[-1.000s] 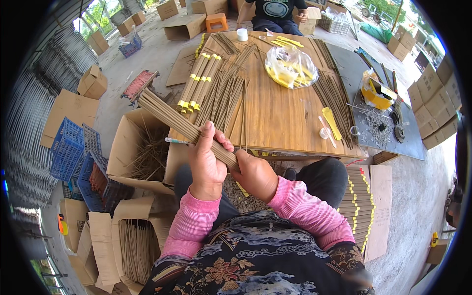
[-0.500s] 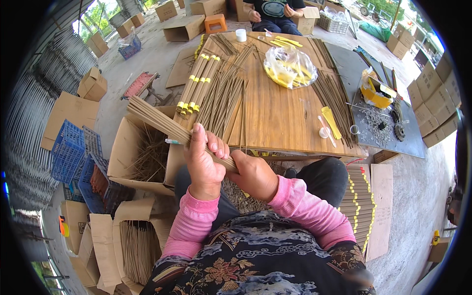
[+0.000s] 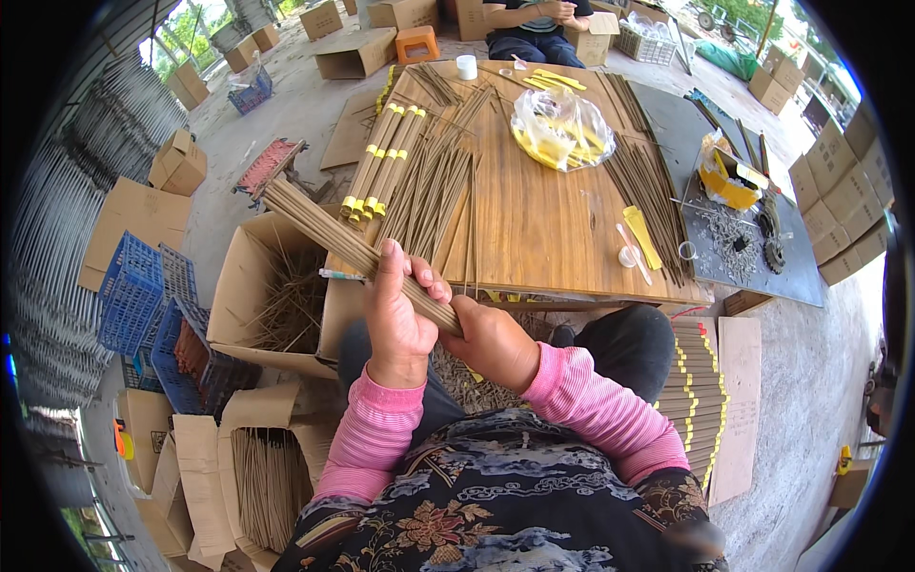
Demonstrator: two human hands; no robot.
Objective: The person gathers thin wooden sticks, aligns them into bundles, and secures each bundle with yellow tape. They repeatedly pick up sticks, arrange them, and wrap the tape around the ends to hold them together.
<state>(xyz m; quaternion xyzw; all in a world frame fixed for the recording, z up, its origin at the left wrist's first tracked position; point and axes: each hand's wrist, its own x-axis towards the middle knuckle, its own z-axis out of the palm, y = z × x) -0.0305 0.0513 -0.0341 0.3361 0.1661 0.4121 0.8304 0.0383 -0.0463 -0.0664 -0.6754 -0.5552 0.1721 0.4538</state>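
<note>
A bundle of thin brown incense sticks (image 3: 324, 229) slants from my lap toward the upper left, above an open carton. My left hand (image 3: 398, 319) is closed round the bundle's lower part, its thumb pointing up along the near side. At the bundle's lower end my right hand (image 3: 496, 341) grips too, fingers wrapped and the stick ends hidden in it. On the wooden table (image 3: 553, 238) ahead lie loose incense sticks (image 3: 424, 205) and several rolled bundles with yellow bands (image 3: 384, 162).
The open carton (image 3: 250, 286) left of my knees holds tangled sticks; another carton (image 3: 272, 486) is below it. On the table sit a plastic bag of yellow strips (image 3: 562, 133) and a white tub (image 3: 466, 68). Banded bundles (image 3: 694, 400) lie at right. Another person (image 3: 538, 29) sits opposite.
The bundle's far end has swung slightly right, and its sticks look more fanned. My hands have barely moved. Opposite, the other person's hands have come together.
</note>
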